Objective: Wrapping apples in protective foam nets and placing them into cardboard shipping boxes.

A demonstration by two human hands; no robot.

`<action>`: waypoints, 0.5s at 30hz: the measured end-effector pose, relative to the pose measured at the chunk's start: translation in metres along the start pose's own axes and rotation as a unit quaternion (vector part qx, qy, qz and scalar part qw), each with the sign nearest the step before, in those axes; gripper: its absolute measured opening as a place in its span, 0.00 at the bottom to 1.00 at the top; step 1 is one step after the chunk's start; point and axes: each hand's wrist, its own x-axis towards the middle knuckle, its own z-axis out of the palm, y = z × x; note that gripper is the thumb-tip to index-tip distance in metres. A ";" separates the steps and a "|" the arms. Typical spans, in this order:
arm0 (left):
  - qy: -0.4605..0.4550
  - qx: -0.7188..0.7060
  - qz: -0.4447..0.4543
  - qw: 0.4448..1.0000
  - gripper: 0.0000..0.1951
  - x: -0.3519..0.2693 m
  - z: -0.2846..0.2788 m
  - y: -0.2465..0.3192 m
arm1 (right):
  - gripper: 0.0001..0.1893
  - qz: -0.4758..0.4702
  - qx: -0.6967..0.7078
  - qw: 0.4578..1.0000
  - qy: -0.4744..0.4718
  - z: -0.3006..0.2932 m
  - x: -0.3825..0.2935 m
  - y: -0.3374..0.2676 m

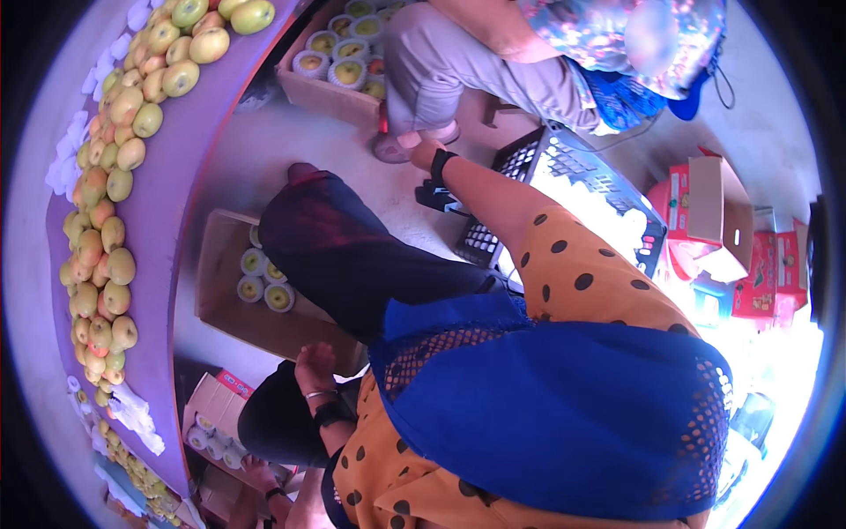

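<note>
My left hand (316, 369) is by the near edge of an open cardboard box (264, 334), its fingers partly curled; no held object is visible. In the box sit several apples in white foam nets (279, 297). My right hand (426, 155) reaches out at upper centre, near another person's shoe. A small pale thing (409, 139) shows at its fingertips; whether it is gripped is unclear. Below that wrist lies a black object (439, 196). A black plastic crate (522, 155) with bright white contents (581, 198), partly washed out, stands beside my right arm.
Many loose apples (99, 244) lie on a purple-covered table (162, 192). A seated person's leg (423, 73) is beside a carton (330, 99) of netted apples. Red and brown cartons (717, 211) stand right. Another person's hand (259, 471) is near a lower carton (215, 403).
</note>
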 end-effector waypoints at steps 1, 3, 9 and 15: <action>0.024 -0.004 0.004 1.000 0.10 -0.006 -0.007 -0.001 | 0.22 -0.012 -0.056 0.996 -0.064 0.013 0.000 -0.010; 0.052 -0.006 0.004 0.999 0.10 -0.010 -0.016 -0.005 | 0.20 0.035 -0.074 0.987 -0.137 0.037 0.005 -0.003; 0.083 0.015 0.018 0.996 0.11 -0.016 -0.018 -0.011 | 0.21 0.150 -0.005 0.979 -0.140 0.067 -0.020 0.016; 0.113 0.000 0.002 0.994 0.12 -0.016 -0.021 -0.013 | 0.20 0.083 -0.095 0.972 -0.199 0.104 -0.018 0.035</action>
